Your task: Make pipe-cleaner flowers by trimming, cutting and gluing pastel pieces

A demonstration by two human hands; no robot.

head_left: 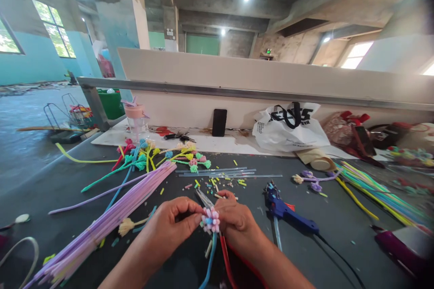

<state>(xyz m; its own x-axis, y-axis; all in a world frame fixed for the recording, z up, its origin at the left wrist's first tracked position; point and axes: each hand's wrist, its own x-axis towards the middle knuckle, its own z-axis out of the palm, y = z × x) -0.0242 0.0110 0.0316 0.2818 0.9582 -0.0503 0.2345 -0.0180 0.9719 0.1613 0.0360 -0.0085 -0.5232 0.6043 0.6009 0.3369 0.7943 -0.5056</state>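
- Dark counter (339,230), strewn with cut scraps; pale ledge along its far edge.
- Bundle of lilac pipe cleaners (111,216), laid slantwise from the counter's near left corner toward its middle.
- Finished pipe-cleaner flowers (162,156) (mixed colours), heaped toward the far left, near a clear jar with pink lid (135,119) on the ledge.
- Clear glue sticks (230,172), lying side by side at mid-counter, beyond the hands.
- Blue glue gun (288,212), just right of the right hand, cord trailing to the near edge; nothing between hands and gun.
- Black phone (219,122), propped upright at the far edge; white plastic bag (288,131) to its right.
- Striped pipe cleaners (376,192), fanned toward the right edge.
- Pink-and-blue flower (210,221), held above the counter's near edge, at centre, its blue stem (208,266) hanging toward the viewer.
- Left hand (172,223), palm turned inward, thumb and fingers pinched on the flower head.
- Right hand (237,219), curled closed, gripping scissors (205,198) (red handles below the wrist), knuckles against the flower.
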